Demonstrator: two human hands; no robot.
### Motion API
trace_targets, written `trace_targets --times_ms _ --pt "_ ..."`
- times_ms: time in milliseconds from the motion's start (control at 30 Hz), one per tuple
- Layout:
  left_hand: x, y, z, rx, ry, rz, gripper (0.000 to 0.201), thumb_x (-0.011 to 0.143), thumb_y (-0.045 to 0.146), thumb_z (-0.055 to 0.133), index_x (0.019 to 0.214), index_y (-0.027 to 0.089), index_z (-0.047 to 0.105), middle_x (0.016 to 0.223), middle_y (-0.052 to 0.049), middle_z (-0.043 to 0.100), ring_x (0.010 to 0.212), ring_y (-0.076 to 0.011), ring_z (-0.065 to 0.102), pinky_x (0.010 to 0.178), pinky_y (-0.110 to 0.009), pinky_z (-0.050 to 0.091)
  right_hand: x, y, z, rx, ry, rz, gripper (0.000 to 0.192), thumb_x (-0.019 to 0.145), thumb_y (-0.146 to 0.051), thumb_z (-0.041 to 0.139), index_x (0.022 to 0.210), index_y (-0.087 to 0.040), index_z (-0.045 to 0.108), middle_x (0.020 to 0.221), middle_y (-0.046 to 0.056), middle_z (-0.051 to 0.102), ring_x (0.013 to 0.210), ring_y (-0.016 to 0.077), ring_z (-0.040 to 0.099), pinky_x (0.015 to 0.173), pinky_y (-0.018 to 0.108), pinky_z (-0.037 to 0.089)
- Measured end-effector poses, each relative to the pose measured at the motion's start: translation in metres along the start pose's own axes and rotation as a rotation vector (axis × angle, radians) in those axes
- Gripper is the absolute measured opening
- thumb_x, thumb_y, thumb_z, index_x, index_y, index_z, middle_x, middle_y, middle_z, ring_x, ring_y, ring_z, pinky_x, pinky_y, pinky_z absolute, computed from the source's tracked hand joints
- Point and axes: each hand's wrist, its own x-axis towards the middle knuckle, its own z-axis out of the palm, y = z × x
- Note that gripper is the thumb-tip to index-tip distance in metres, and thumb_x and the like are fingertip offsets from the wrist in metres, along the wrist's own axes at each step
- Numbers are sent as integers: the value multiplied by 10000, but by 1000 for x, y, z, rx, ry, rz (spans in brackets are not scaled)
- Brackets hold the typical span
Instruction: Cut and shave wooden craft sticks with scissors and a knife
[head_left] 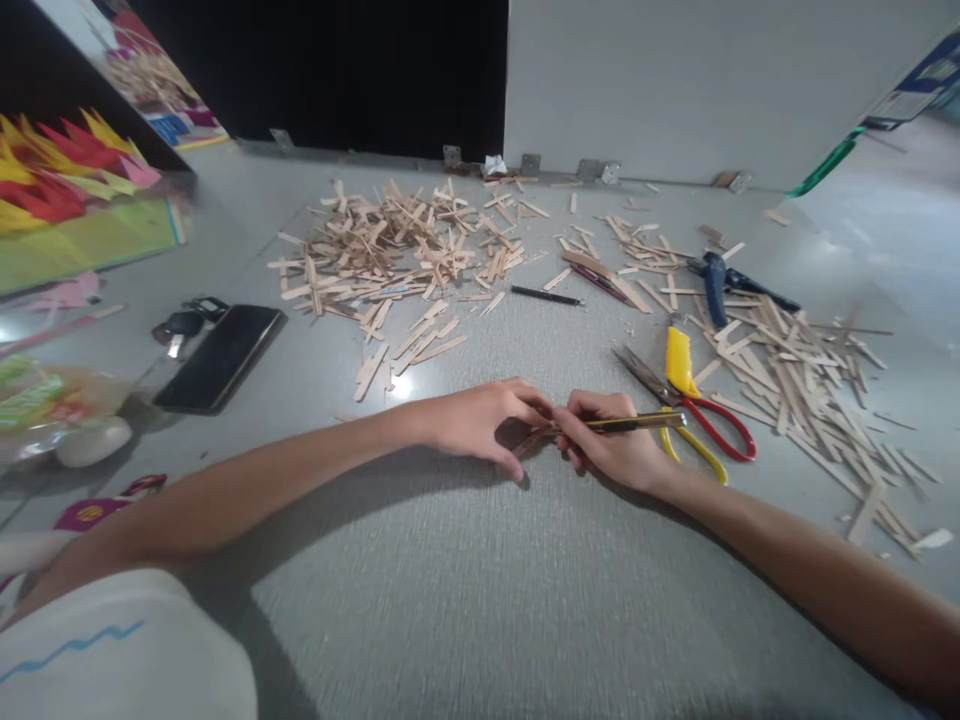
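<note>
Grey surface (465, 610) underlies arched left hand (480, 418), curled right hand (619, 455).

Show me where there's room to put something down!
The widest bare patch is the grey surface between both forearms. A smaller one lies between the phone and the heaped sticks. It's crowded around the scissors and scattered sticks on the right.

Yellow-black tool's (641, 422) tip hidden by R hand (611, 440); brown piece (532, 439) nr L hand (480, 422) too blurry to ID; yellow box (90, 240) cut @ L edge.
</note>
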Motion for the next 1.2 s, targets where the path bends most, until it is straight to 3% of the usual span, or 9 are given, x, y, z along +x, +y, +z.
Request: trace_targets --times_ms 267,367,433,533,800,900,967,1067,1200 --pt "3 -18 4 162 97 7 539 800 517 963 1255 283 793 1555 -115 618 1440 -379 522 1223 -568 387 -1 -2 2 -77 13 -67 460 1035 -537 607 698 -227 559 509 -24 614 392 91 555 410 217 427" --pt "2 -17 -2 182 48 52 422 933 446 861 1313 290 765 1558 -114 619 1446 -359 528 1218 -546 386 -1 0 2 -84 56 -79 460 1031 -542 610 699 -228 559 517 -14 629 392 96 567 401 215 429" --pt "0 -17 -9 182 23 76 224 1038 277 714 1250 291 785 1483 -98 669 1373 -308 590 1173 -491 429 0 0 3 -83 86 -73 474 1023 -566 617 696 -229 557 521 -6 640 392 101 573 392 216 427" --pt "-1 -15 -14 223 107 37 75 1015 259 729 1019 229 798 1283 -103 730 1191 -289 656 1092 -458 469 0 -1 3 -83 144 -76 504 1019 -598 619 681 -231 545 525 -1 647 392 99 565 391 214 420" --pt "-1 -5 -7 126 135 -52 336 948 395 799 702 207 669 953 -50 679 962 -240 645 950 -393 490 -1 -6 3 -120 205 -66 535 1031 -622 593 662 -244 514 493 -14 603 387 97 541 400 227 416" --pt "0 -9 -12 59 142 -100 253 926 465 823 889 224 753 1026 -57 726 1006 -255 662 1005 -422 482 0 -5 3 -117 193 -63 546 1028 -643 591 664 -242 521 496 -18 600 386 94 525 395 227 413" --pt "1 -13 -13 78 157 -114 373 895 504 859 1155 249 780 1257 -88 745 1202 -304 647 1110 -472 431 1 -4 3 -105 187 -66 546 1025 -649 593 670 -239 529 509 -14 611 390 94 527 394 226 411" --pt "2 -18 -6 138 142 -124 662 873 554 888 1452 299 693 1608 -111 597 1531 -372 462 1268 -555 260 1 -3 3 -85 170 -72 533 1030 -625 596 671 -236 536 517 -15 613 388 93 526 396 227 408" --pt "3 -19 5 128 61 -109 713 941 542 835 1578 346 580 1718 -87 470 1662 -355 295 1335 -633 70 0 -3 2 -126 120 -79 516 1051 -557 581 650 -234 535 504 -21 599 384 88 520 414 228 408"
